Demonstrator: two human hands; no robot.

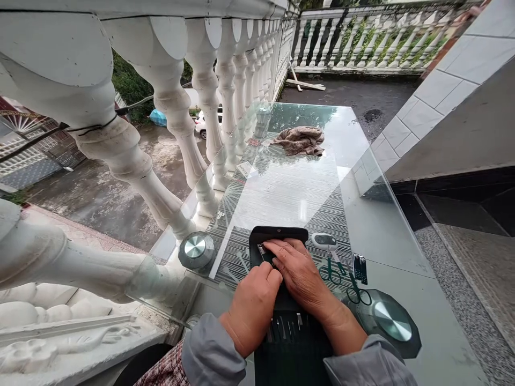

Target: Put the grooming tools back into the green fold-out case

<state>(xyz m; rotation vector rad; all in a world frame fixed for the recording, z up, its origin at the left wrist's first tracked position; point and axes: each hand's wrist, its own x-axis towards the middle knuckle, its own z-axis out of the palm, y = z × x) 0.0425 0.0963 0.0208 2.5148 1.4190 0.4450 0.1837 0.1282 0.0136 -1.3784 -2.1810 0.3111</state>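
A black manicure case (292, 358) lies unfolded on the glass table, with several slim metal tools (287, 327) in its lower part. My left hand (254, 300) is closed in a pinch over the case's middle; whatever its fingertips hold is hidden. Over the upper part, my right hand (301, 276) rests with fingers stretched out, the fingertips beside a small metal tool (261, 249). To the right are scissors with green handles (330, 274), a second pair of scissors (358, 295), black nail clippers (359, 269) and a white-and-dark oval object (324, 241).
The glass tabletop (386, 230) sits on faceted supports with round metal discs (195, 249). A crumpled brown cloth (300, 140) lies toward its far end. White balusters (173, 102) run along the left, and a tiled wall (434, 91) slopes at the right.
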